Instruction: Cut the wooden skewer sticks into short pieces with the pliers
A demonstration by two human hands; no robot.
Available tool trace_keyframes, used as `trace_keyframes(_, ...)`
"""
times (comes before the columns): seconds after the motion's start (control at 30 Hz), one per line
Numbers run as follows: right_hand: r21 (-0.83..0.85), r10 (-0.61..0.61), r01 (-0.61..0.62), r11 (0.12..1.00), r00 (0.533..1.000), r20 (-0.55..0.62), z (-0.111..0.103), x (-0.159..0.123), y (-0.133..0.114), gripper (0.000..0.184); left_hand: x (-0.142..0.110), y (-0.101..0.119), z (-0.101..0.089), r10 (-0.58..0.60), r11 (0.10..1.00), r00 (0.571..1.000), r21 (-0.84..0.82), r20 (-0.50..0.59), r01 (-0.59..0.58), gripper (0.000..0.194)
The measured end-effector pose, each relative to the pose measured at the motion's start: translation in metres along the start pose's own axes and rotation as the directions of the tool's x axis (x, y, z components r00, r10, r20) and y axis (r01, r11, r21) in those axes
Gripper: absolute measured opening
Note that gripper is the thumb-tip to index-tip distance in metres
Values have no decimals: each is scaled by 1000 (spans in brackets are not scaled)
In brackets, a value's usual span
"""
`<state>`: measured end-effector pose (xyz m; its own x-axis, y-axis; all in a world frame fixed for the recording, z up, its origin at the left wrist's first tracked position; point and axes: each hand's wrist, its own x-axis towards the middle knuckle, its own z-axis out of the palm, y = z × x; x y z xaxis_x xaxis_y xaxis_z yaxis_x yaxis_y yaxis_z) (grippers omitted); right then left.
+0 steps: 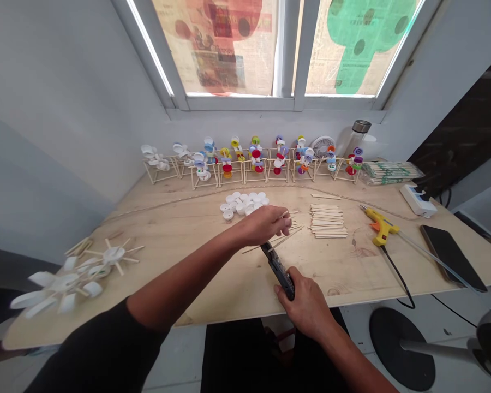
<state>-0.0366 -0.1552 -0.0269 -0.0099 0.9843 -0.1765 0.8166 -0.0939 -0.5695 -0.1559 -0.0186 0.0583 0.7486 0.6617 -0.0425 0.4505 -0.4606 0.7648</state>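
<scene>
**Both grips closed at the middle of the counter (213, 289)**

My left grip (265, 226) is closed around a few thin wooden sticks (288, 214), their ends poking out past my fingers. More slender sticks (280, 242) fan out just below it, and I can't tell whether they are in my hand or lying on the plywood. My right grip (306, 305) is clamped on a black hand tool (278, 270), possibly a cutter, though the view doesn't settle it. Its tip sits right beside those lower sticks, just under my left hand.

As for what's made, a row of stick frames threaded with coloured bottle caps (231, 164) stands along the back of the counter, and two spoked wheels of white caps (113, 255) lie at the left. Still loose are a heap of white bottle caps (241, 204) just beyond my left hand and a neat stack of flat wooden sticks (328, 221) to its right. A yellow hot glue gun (380, 226) lies further right, apart from both hands.
</scene>
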Motion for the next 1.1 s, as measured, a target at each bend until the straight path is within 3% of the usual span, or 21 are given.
trace_keyframes(0.1, 0, 2, -2, 1000, 1000, 17, -2, 0, 0, 12, 13, 1, 0, -20, 989, 988, -144, 152, 42, 26)
trace_keyframes(0.37, 14, -12, 12, 1000, 1000, 19, -2, 0, 1, 12, 20, 8, -3, -4, 935, 931, -330, 366, 134, 27)
trace_keyframes(0.6, 23, -13, 13, 1000, 1000, 26, -4, 1, 1, 11, 18, 10, -2, 17, 943, 939, -317, 342, 99, 29)
trace_keyframes(0.8, 7, -20, 20, 1000, 1000, 22, -4, 0, 0, 12, 13, 10, 2, -12, 895, 913, -403, 407, 192, 20)
trace_keyframes(1.1, -16, -18, 18, 1000, 999, 33, -5, -2, 1, 13, 10, 11, -5, 83, 954, 926, -299, 368, 34, 20)
